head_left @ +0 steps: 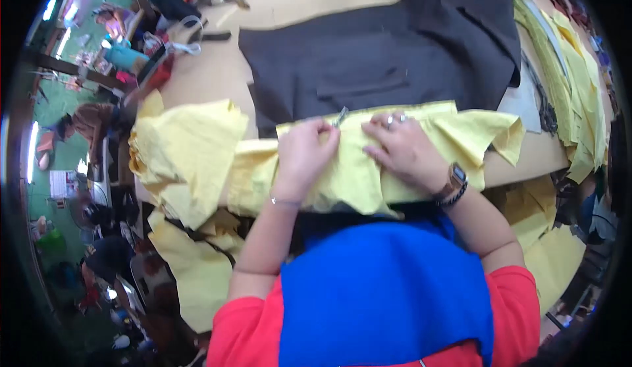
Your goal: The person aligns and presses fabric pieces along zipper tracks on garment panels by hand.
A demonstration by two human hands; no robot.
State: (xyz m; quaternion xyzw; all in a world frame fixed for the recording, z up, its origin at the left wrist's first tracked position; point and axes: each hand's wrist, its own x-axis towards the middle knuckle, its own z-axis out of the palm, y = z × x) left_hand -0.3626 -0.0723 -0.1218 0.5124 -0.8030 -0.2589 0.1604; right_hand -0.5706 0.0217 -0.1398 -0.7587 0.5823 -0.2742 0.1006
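Yellow fabric (359, 179) lies in folded layers along the table's near edge, partly over dark brown fabric. My left hand (304, 153) is closed in a pinch at the fabric's upper edge. A small grey metal piece (341, 115) sticks out at its thumb and fingertips; its exact kind is too small to tell. My right hand (407, 151) rests palm down on the yellow fabric to the right, fingers apart, with rings and a wristwatch (457, 176) on that arm. A gap of fabric separates the two hands.
Large dark brown fabric (329, 57) spreads behind the hands over the tan table (204, 71). Bunched yellow cloth (187, 159) lies at left. Dark scissors (545, 107) and yellow strips (579, 90) lie at right. Other people sit at work on the far left.
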